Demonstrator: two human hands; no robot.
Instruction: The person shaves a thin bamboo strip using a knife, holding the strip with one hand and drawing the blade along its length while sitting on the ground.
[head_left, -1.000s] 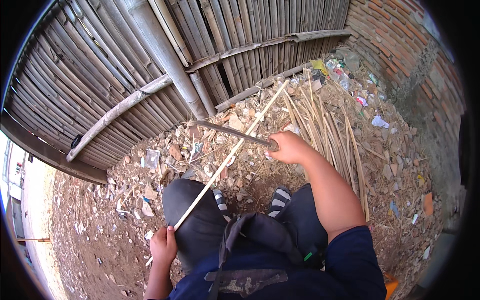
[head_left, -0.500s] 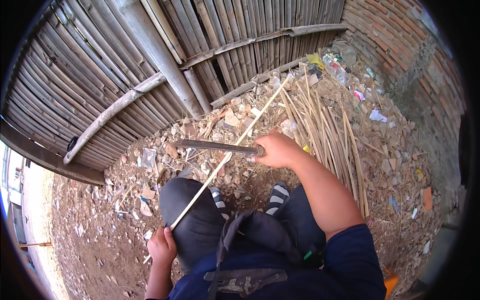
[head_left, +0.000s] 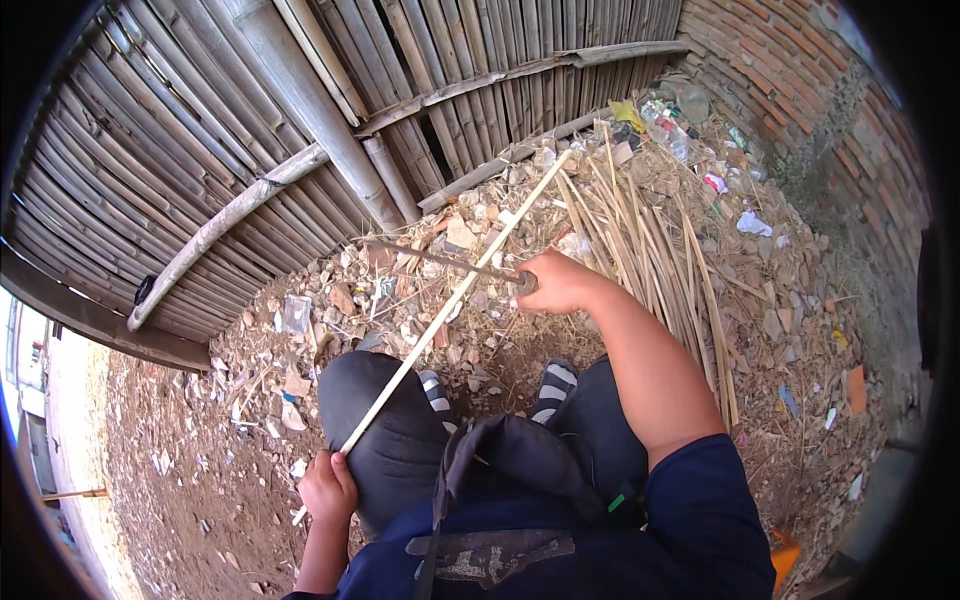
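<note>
My left hand (head_left: 328, 487) is closed around the lower end of a long pale bamboo strip (head_left: 436, 330), beside my left knee. The strip slants up across that knee, its far end reaching toward the bamboo wall. In my right hand (head_left: 562, 283) is the handle of a long-bladed knife (head_left: 430, 257). Its blade points left and lies across the strip's upper half, seen nearly edge-on; whether it touches the strip I cannot tell. Right of the knife, a pile of split bamboo strips (head_left: 655, 265) lies on the ground.
A bamboo slat wall (head_left: 200, 190) rises ahead and to the left, a brick wall (head_left: 790, 70) to the right. Rubble and litter cover the dirt ground (head_left: 190, 470). Plastic waste (head_left: 670, 130) collects in the far corner. An orange object (head_left: 785, 560) sits by my right side.
The knife has turned from showing its flat side to nearly edge-on, its tip moving farther up the strip. My right hand has shifted slightly; my left keeps its hold.
</note>
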